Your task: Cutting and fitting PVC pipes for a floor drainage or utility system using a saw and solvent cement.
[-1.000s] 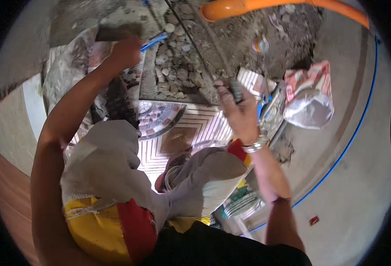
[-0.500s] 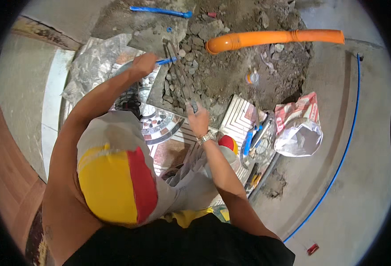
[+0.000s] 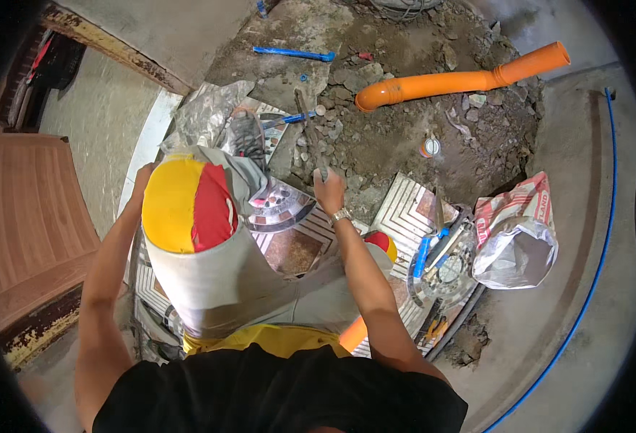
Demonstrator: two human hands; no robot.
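Note:
My right hand [image 3: 330, 190], with a metal watch [image 3: 341, 215] at the wrist, is closed round the near end of a long dusty metal bar [image 3: 309, 133]. The bar lies along the edge of the dug-up rubble. Its exact kind is hard to make out under the dirt. Just beyond, a short blue pipe [image 3: 289, 120] touches or crosses the bar. At the left, my left hand [image 3: 145, 177] rests beside my bent knee with its yellow and red patch [image 3: 181, 206]. The knee hides most of its fingers.
An orange pipe with a bend [image 3: 440, 88] lies across broken soil [image 3: 404, 123]. Near it are a small round tin [image 3: 430, 148] and another blue pipe [image 3: 292, 53]. Patterned tiles [image 3: 404, 209], blue-handled tools [image 3: 426, 249] and an opened sack [image 3: 516, 249] are at right. A wooden door [image 3: 36, 216] stands left.
My left hand has drawn back from near the short blue pipe to beside my left knee. My right hand keeps its hold on the bar. The view has shifted.

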